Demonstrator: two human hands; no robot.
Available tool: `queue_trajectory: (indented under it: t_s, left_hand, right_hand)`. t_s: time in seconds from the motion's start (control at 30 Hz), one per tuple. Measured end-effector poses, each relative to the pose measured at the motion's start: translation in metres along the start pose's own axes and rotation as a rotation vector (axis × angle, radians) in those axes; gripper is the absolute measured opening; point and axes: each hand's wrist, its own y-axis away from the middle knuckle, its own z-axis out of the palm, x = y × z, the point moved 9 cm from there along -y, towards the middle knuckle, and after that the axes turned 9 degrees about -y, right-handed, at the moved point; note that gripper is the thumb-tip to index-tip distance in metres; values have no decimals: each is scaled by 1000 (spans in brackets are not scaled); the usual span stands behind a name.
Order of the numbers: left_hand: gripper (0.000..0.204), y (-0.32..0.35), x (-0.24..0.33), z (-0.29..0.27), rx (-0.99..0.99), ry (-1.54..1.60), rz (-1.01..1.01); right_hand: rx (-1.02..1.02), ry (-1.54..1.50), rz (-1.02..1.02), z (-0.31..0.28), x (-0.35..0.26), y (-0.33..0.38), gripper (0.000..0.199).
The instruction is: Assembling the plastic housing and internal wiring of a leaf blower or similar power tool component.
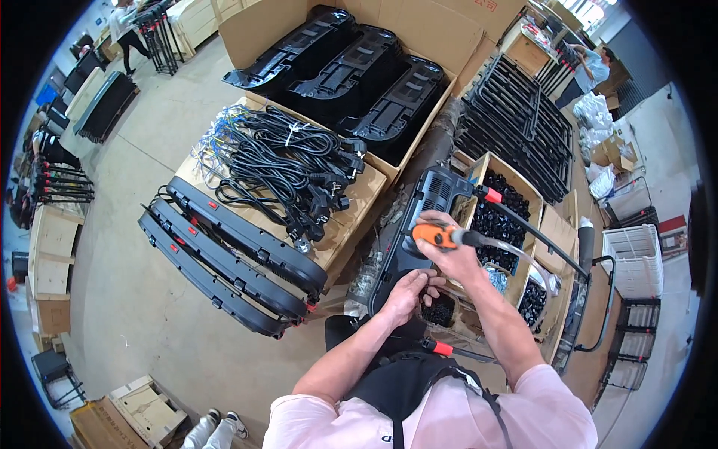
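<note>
Tool [434, 236], tip out of sight

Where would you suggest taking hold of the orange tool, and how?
I'd probably take the orange tool round its bulky body, from the near right, as the right hand does; its narrower dark end leads into a pale hose or cord, better left free.

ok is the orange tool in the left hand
No, the right hand grips the orange tool, while the left hand sits apart from it, lower in view.
</note>
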Motion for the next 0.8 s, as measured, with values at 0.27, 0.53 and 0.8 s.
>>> queue_trajectory:
  t_s: [0.27,0.53,0.8]
  left_hand:
    - [29,14,-8,7,80,189,-23]
    - [28,34,-44,33,25,221,-8]
    - [24,79,-108,54,305,254,-55]
  right_hand:
    - [195,-303,-29,-57,-39,99,54]
    - [171,-340,-75,-105,-27,193,53]
    - [111,-405,-30,-120,4,260,53]
